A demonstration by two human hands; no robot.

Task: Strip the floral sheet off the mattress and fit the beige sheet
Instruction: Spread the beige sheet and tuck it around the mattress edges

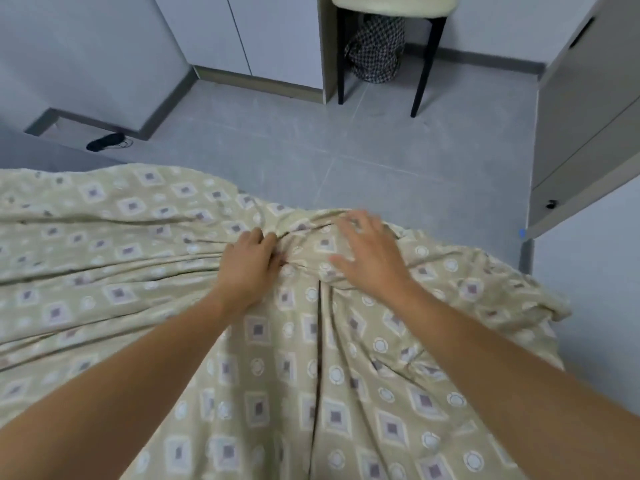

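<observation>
Beige sheet (259, 341) with squares and circles, creased toward 12 o'clock. Left hand (247, 263) clenched a fold; right hand (370, 251) lay flat, fingers spread.

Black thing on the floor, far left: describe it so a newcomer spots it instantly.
Start at the patterned sheet bunched under both hands, then look past its far left edge to the grey tiled floor. By the dark skirting of the stepped wall corner lies a small black elongated object with a thin cord trailing right. It is the only loose dark item there; what it is cannot be told.
</observation>
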